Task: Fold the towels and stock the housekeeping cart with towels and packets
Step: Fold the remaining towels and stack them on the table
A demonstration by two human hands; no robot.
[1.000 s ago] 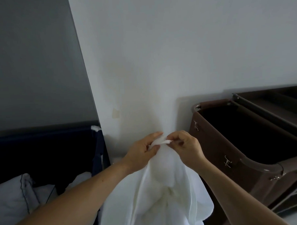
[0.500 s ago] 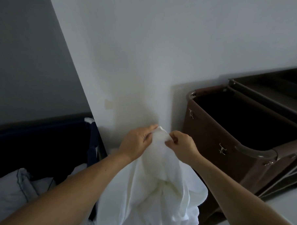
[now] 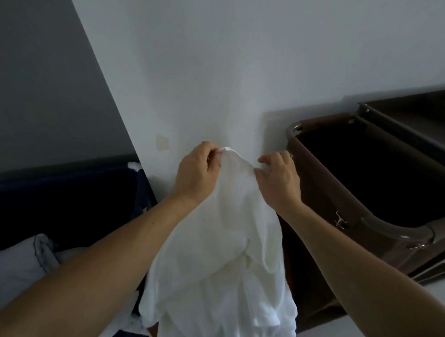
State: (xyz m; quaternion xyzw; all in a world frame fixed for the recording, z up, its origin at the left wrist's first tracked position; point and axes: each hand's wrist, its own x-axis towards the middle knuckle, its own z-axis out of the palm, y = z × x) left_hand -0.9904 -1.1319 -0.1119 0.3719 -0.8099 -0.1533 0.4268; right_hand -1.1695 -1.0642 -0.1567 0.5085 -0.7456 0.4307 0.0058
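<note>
Your left hand (image 3: 197, 170) pinched the top corner of the white towel (image 3: 220, 257), and your right hand (image 3: 279, 177) pinched its edge just beside, the two slightly apart. The towel hung bunched between your forearms, just left of the brown cart (image 3: 324, 197).

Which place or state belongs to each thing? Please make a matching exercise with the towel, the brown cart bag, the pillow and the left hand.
1 white towel
2 brown cart bag
3 pillow
4 left hand

a lower left of the view
b pinches the towel's top
c hangs down, bunched
d right of the towel

Pairs: 1-c, 2-d, 3-a, 4-b
</note>
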